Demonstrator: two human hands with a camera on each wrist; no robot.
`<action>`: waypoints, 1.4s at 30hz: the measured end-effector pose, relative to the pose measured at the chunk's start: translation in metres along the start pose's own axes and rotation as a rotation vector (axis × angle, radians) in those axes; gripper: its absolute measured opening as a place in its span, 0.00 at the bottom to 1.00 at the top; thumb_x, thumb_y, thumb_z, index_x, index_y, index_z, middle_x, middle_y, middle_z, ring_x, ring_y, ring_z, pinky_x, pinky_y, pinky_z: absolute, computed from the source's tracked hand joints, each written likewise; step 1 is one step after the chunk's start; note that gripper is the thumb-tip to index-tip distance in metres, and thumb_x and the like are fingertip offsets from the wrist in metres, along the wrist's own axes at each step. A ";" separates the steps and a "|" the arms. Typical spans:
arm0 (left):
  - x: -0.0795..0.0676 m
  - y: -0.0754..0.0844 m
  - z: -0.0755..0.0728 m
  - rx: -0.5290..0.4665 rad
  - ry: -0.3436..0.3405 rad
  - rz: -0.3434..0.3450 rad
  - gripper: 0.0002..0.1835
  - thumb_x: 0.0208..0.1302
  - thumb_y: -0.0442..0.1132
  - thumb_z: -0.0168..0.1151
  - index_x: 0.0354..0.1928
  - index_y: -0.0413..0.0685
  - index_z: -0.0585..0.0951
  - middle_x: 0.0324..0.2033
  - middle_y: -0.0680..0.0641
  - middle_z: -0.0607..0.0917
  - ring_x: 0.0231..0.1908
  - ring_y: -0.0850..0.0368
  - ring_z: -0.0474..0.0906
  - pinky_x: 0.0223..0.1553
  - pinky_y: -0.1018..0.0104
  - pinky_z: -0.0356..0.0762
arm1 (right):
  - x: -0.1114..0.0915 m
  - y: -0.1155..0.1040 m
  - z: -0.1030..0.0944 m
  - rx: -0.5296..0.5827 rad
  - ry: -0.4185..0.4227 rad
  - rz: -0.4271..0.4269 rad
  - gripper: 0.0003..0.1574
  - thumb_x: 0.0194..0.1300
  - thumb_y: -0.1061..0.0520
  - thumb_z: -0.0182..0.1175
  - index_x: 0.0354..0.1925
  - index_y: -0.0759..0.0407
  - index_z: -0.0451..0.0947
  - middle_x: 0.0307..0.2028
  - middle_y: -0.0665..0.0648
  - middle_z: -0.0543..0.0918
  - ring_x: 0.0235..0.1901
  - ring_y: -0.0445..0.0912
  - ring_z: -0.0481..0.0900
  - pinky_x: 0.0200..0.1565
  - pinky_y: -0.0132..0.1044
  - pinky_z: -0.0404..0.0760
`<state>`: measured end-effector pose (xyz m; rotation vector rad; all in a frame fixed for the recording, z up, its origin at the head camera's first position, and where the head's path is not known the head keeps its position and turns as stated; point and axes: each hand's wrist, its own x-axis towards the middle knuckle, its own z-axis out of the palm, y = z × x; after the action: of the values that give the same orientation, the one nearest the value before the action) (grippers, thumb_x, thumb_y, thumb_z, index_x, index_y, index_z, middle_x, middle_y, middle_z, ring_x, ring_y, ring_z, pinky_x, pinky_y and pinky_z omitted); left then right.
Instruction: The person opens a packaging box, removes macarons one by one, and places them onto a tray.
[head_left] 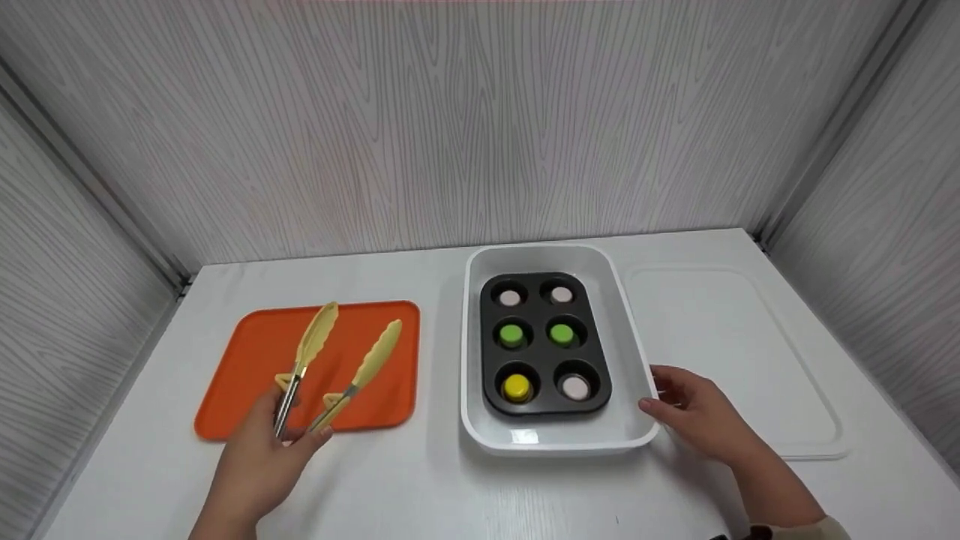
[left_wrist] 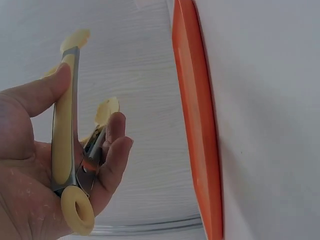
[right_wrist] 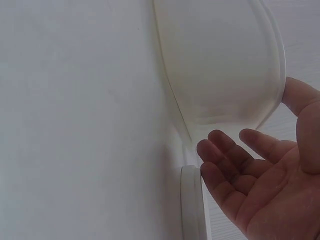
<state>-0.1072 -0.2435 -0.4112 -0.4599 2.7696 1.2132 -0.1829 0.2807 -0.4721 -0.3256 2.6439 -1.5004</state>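
Note:
My left hand [head_left: 259,457] holds a pair of kitchen tongs [left_wrist: 64,125] with silver arms and pale yellow scalloped tips. The tongs' arms are spread apart above an orange tray [head_left: 247,352], with the thumb along one arm and fingers around the other. My right hand [head_left: 694,412] is at the near right corner of a white rectangular tub [head_left: 474,360], thumb over its rim and fingers loosely bent by the outer wall. Inside the tub lies a black muffin tin [head_left: 538,360]. Its cups contain small round pieces: pale pink, green [head_left: 511,335] and one yellow [head_left: 516,387].
A flat white lid [head_left: 720,330] with a raised border lies on the white table [head_left: 390,487] to the right of the tub. Wood-grain panels [head_left: 450,127] enclose the table at the back and on both sides.

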 end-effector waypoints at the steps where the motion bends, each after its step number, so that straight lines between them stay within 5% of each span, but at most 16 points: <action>1: -0.001 0.004 0.002 0.013 0.000 0.014 0.48 0.68 0.50 0.73 0.77 0.30 0.59 0.63 0.30 0.76 0.59 0.37 0.75 0.56 0.40 0.76 | 0.000 0.000 0.000 0.003 0.000 0.001 0.36 0.72 0.58 0.70 0.70 0.75 0.71 0.57 0.68 0.84 0.51 0.54 0.86 0.50 0.34 0.82; 9: 0.000 0.037 0.019 0.033 0.013 0.120 0.30 0.73 0.53 0.64 0.64 0.38 0.70 0.45 0.41 0.78 0.46 0.46 0.76 0.40 0.53 0.75 | 0.000 0.001 0.000 0.022 0.000 0.029 0.36 0.72 0.58 0.69 0.70 0.74 0.71 0.58 0.68 0.83 0.52 0.53 0.85 0.49 0.34 0.82; 16: -0.003 0.057 0.040 0.184 0.063 0.148 0.68 0.53 0.72 0.77 0.80 0.33 0.55 0.62 0.36 0.75 0.56 0.38 0.80 0.53 0.38 0.80 | 0.000 0.001 0.001 0.018 0.002 0.027 0.36 0.72 0.59 0.69 0.70 0.75 0.71 0.58 0.68 0.84 0.52 0.54 0.86 0.50 0.33 0.82; 21: -0.005 0.066 0.053 0.231 0.088 0.223 0.64 0.53 0.68 0.79 0.80 0.38 0.59 0.59 0.43 0.78 0.47 0.44 0.81 0.44 0.46 0.82 | 0.000 0.000 0.002 0.015 0.002 0.021 0.35 0.73 0.58 0.69 0.70 0.75 0.71 0.58 0.68 0.84 0.52 0.54 0.86 0.50 0.33 0.82; 27: -0.005 0.075 0.061 0.171 0.089 0.321 0.51 0.62 0.59 0.76 0.77 0.42 0.63 0.62 0.46 0.78 0.44 0.49 0.81 0.42 0.48 0.81 | 0.000 0.001 0.001 0.012 0.010 0.015 0.35 0.72 0.58 0.70 0.69 0.75 0.72 0.58 0.69 0.84 0.51 0.54 0.86 0.50 0.33 0.81; 34: -0.001 0.084 0.078 0.069 0.154 0.365 0.55 0.55 0.54 0.80 0.78 0.55 0.56 0.50 0.45 0.80 0.44 0.47 0.79 0.38 0.53 0.79 | 0.000 0.001 0.001 0.002 0.009 0.028 0.35 0.72 0.58 0.70 0.69 0.74 0.72 0.57 0.68 0.84 0.50 0.53 0.86 0.49 0.34 0.82; 42: -0.001 0.088 0.089 -0.040 0.258 0.266 0.61 0.43 0.79 0.77 0.71 0.55 0.61 0.46 0.42 0.85 0.41 0.46 0.84 0.34 0.52 0.78 | 0.000 0.000 0.001 0.005 -0.001 0.036 0.36 0.72 0.58 0.69 0.70 0.74 0.71 0.57 0.68 0.84 0.49 0.52 0.85 0.49 0.33 0.82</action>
<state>-0.1367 -0.1217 -0.4102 -0.2741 3.1117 1.3518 -0.1830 0.2797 -0.4728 -0.2770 2.6303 -1.4951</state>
